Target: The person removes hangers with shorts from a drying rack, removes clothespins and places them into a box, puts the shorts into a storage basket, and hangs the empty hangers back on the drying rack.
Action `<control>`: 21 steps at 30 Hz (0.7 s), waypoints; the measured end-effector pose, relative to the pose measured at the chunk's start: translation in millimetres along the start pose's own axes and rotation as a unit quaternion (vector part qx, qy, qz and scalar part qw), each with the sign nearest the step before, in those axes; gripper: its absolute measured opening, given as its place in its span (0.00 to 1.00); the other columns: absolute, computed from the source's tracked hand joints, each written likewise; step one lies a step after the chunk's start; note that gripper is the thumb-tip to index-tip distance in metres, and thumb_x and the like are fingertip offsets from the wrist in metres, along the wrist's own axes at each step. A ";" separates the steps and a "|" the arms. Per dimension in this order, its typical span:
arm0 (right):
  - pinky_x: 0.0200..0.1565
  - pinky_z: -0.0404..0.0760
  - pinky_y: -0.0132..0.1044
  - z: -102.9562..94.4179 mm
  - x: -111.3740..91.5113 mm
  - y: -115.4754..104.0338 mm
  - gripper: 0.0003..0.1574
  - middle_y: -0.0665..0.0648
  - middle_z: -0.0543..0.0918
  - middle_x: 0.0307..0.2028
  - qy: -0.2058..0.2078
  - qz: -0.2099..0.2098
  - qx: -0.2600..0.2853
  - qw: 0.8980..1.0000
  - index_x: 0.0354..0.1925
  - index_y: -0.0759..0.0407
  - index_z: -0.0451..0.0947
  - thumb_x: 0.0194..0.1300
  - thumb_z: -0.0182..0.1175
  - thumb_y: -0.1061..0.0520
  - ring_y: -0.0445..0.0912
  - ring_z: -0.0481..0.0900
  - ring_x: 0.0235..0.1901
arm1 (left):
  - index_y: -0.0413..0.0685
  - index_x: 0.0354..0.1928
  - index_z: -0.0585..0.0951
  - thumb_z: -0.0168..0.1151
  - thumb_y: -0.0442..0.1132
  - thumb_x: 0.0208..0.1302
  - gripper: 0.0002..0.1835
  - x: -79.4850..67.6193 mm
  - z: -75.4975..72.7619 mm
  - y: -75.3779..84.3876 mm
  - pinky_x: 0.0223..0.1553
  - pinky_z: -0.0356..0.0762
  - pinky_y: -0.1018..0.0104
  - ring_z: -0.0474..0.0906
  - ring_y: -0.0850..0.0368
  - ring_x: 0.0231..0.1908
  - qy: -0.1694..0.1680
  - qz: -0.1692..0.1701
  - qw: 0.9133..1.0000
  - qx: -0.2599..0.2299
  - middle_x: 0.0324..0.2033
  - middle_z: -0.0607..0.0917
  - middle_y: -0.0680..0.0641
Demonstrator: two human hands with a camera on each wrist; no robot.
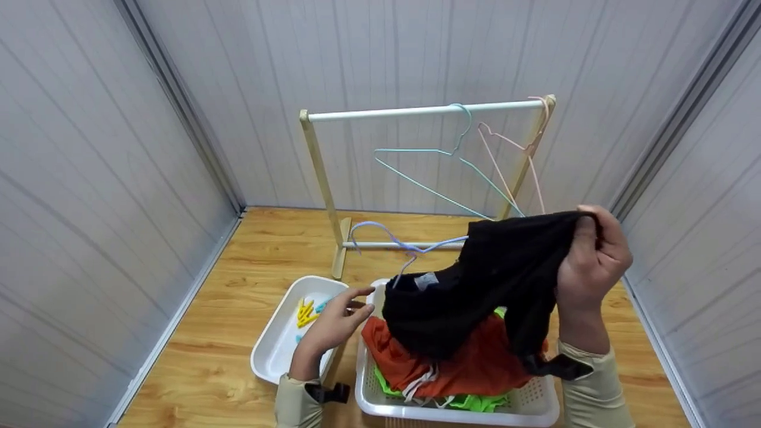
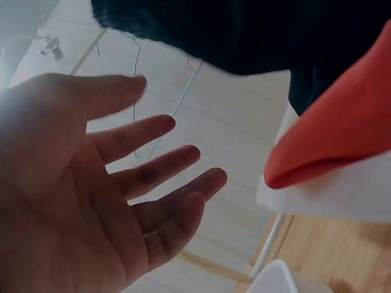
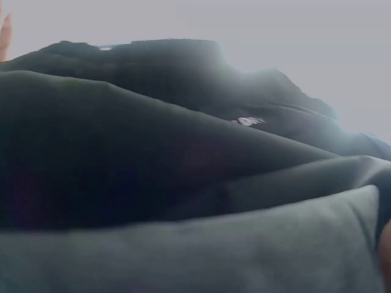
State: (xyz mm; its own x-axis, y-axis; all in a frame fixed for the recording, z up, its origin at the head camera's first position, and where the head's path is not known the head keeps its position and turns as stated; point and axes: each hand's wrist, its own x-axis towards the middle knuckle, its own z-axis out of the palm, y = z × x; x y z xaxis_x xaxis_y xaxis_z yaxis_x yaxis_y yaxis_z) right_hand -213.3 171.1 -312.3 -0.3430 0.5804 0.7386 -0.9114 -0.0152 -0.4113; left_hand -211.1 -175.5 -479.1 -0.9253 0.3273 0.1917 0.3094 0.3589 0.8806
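A black garment (image 1: 475, 291) with a pale label at its neckline hangs over the basket, one end raised by my right hand (image 1: 597, 255), which grips its edge between thumb and fingers. Part of a lavender hanger (image 1: 410, 246) runs into the garment; the rest of it is hidden by the cloth. To the left of the neckline is my left hand (image 1: 337, 321), holding nothing, its fingers (image 2: 146, 131) spread and relaxed in the left wrist view. Dark cloth (image 3: 153, 152) fills much of the right wrist view.
A white basket (image 1: 458, 414) holds orange-red (image 1: 469, 368) and bright green clothes. Beside it, a white tray (image 1: 267, 351) contains yellow and blue clothespins. Behind stands a wooden rack (image 1: 321, 172) with a white rail, where a mint hanger (image 1: 428, 187) and a pink hanger (image 1: 505, 139) hang.
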 end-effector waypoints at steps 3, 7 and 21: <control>0.36 0.74 0.34 -3.1 -2.4 5.1 0.08 0.63 0.82 0.29 0.037 0.007 0.001 0.999 0.36 0.82 0.78 0.63 0.51 0.79 0.47 0.76 0.27 | 0.37 0.64 0.71 0.53 0.38 0.73 0.21 2.6 1.4 8.7 0.53 0.73 0.48 0.76 0.42 0.54 0.002 0.013 1.000 -0.007 0.60 0.74 0.36; 0.36 0.74 0.34 -11.5 -3.9 14.1 0.08 0.64 0.81 0.30 0.078 0.024 0.021 0.996 0.37 0.82 0.77 0.64 0.50 0.78 0.47 0.76 0.27 | 0.32 0.60 0.74 0.52 0.32 0.73 0.17 3.1 0.8 36.4 0.53 0.73 0.51 0.77 0.43 0.52 0.028 0.046 0.998 -0.022 0.55 0.78 0.37; 0.38 0.76 0.36 -29.6 -20.0 22.8 0.11 0.64 0.79 0.32 0.121 0.123 0.146 0.974 0.40 0.80 0.76 0.70 0.50 0.70 0.51 0.77 0.32 | 0.40 0.37 0.82 0.55 0.22 0.66 0.09 7.3 0.3 44.0 0.33 0.76 0.65 0.78 0.58 0.31 0.222 0.232 0.944 0.076 0.31 0.84 0.49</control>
State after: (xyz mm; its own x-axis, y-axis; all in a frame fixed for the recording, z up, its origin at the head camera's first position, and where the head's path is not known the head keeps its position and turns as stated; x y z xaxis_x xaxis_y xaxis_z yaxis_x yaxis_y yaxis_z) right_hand -220.5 183.2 -352.3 -0.5274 0.7044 0.4750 -0.8466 -0.3889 -0.3634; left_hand -204.2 -157.0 -439.1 -0.6730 0.0929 0.7338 0.7004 0.3986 0.5920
